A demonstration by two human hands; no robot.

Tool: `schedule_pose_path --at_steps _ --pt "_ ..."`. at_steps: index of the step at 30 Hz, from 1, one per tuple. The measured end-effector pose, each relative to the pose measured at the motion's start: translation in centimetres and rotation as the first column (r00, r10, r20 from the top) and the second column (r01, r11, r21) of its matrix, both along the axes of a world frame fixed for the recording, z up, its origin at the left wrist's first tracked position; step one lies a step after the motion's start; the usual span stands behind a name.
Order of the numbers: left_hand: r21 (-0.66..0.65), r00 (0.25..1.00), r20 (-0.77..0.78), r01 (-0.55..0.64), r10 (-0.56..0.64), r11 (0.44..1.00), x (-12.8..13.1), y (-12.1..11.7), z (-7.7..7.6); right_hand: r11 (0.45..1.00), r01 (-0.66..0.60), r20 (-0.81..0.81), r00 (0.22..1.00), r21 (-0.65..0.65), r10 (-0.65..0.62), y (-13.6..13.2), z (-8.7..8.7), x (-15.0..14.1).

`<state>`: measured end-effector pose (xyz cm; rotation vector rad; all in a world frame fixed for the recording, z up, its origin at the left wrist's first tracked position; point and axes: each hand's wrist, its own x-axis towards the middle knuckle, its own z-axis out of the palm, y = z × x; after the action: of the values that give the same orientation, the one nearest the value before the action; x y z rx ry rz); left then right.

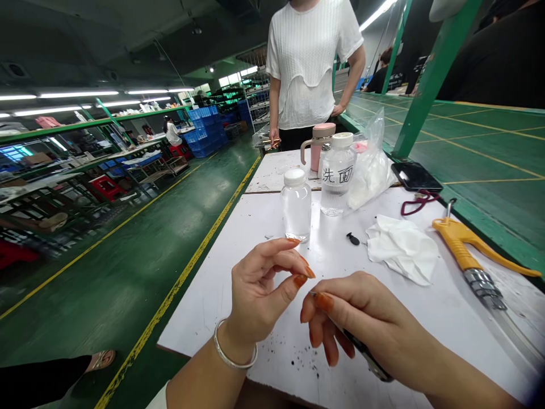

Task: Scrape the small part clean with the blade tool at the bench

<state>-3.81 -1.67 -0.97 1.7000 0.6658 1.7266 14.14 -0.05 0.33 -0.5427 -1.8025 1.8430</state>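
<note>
- Right now your left hand (pixel 255 292) hangs above the white tabletop (pixel 272 213), its fingers curled toward the thumb in a narrow pinch; whether anything tiny sits between them, you can't tell from this view.
- Your right hand (pixel 361 318) is closed around a slim tool with a dark grip (pixel 366 355), its fine metal tip pointing at your left fingertips, just beside them.
- Dark specks (pixel 304 360) are scattered on the tabletop under your hands.
- Ahead of your hands lie a small black piece (pixel 352 238) and, just right of it, a crumpled white cloth (pixel 402 250).
- Farther right, a yellow-handled air blow gun (pixel 457 244) lies near the table's edge.
- Toward the far end stand a clear bottle with a white cap (pixel 296 204), a bottle with handwritten characters (pixel 338 179) and a pink flask (pixel 319 147).
- Beside them are a clear plastic bag (pixel 370 167) and a black phone (pixel 416 176) with a red cord (pixel 419 203).
- A co-worker in a white top (pixel 309 62) stands beyond the table's far end.
</note>
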Motion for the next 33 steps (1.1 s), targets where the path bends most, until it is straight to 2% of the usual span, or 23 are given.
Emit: schedule_pose_path --at_steps 33 --pt "-0.025 0.999 0.026 -0.036 0.037 0.999 0.03 0.05 -0.18 1.000 0.004 0.023 1.000 0.011 -0.004 0.03 -0.02 0.01"
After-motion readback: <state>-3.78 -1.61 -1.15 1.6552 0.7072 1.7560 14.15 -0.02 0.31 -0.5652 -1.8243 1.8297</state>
